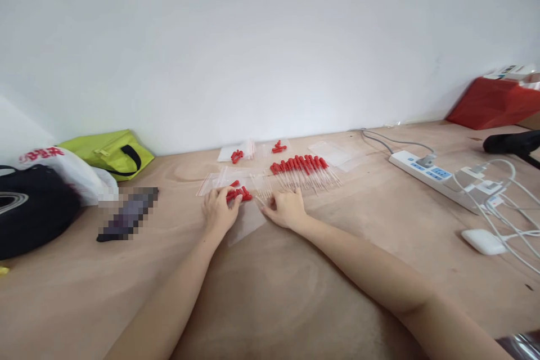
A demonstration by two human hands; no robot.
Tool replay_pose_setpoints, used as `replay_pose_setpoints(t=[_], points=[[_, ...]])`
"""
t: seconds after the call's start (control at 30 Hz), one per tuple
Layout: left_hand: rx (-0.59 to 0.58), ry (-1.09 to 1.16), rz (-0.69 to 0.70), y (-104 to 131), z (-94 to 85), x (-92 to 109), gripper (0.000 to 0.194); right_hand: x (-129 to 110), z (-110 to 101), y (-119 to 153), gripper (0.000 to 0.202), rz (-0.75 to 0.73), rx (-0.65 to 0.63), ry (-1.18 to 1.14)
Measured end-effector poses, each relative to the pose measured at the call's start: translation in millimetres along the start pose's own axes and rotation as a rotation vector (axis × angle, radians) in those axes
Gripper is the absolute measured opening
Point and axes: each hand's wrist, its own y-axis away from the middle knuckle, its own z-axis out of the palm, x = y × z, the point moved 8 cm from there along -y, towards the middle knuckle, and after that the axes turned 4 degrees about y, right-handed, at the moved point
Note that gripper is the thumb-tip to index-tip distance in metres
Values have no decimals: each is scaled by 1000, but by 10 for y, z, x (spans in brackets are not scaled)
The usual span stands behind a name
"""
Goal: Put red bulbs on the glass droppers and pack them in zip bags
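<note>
Small red pieces (244, 195) lie near clear plastic (248, 226), at the fingertips of the left hand (221, 208); whether its grip is closed on one, I cannot tell. The right hand (288, 208), grip equally unclear, is beside red-headed sticks (300, 164) on the desk (320, 309).

Soft light brightens the wall (270, 50), edges stretched
</note>
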Motion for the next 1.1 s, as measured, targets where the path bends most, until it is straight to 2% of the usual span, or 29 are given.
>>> replay_pose_setpoints(t=[0.17,0.27,0.37,0.5,0.6,0.7,0.87,0.97,1.1], points=[[-94,42,185,-8,153,50,22,-3,25,63,26,-29,-30,117],[-128,84,235,-19,201,76,18,53,12,112,27,-75,-21,171],[-48,199,257,-40,94,128,16,196,-59,201,23,-108,58,121],[120,442,296,13,-162,314,17,494,-207,346,15,-175,201,-125],[8,639,293,106,-115,521,14,699,-283,420,10,-213,237,-316],[-110,829,200,208,36,632,13,780,-344,444,9,-225,267,-403],[-284,899,77,332,265,675,16,578,-349,446,19,-334,257,-415],[-344,864,92,359,284,701,12,458,-306,462,21,-386,223,-390],[-334,814,155,352,239,737,13,399,-271,484,21,-414,188,-326]])
